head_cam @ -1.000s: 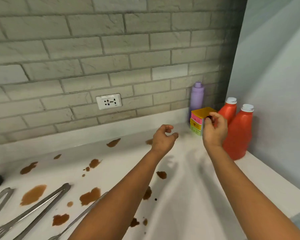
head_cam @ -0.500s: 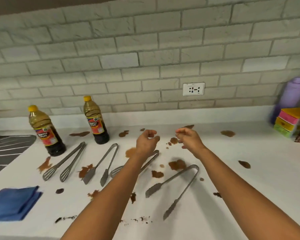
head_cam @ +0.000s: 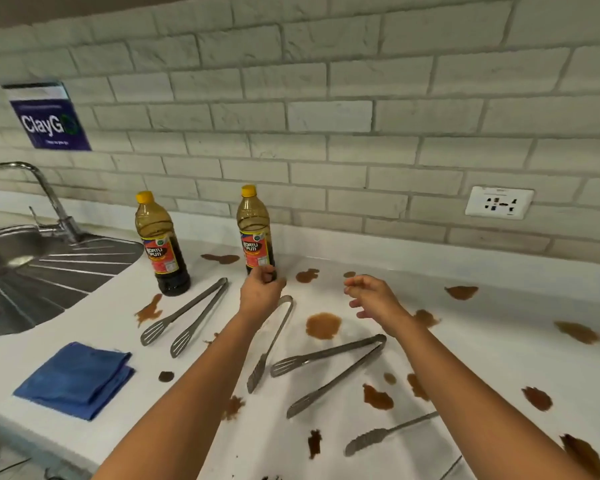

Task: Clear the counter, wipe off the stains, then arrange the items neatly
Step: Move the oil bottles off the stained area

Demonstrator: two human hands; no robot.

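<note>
A white counter [head_cam: 465, 341] spotted with brown stains [head_cam: 323, 326] carries a sink [head_cam: 32, 271] far left, a blue cloth [head_cam: 75, 379] near left, two bottles [head_cam: 161, 244], tongs [head_cam: 184, 318]. The left hand [head_cam: 261, 296] reaches the right bottle [head_cam: 256, 230], fingers curled, seemingly gripping nothing; the right hand [head_cam: 374, 297] hovers spread.

the middle of the counter [head_cam: 465, 341] is crowded by three tongs [head_cam: 184, 317] [head_cam: 271, 344] [head_cam: 329, 368]. two bottles [head_cam: 161, 244] [head_cam: 256, 230] stand upright near the wall, with a gap left between them. bare counter is seen at the right, below the outlet [head_cam: 498, 202].
</note>
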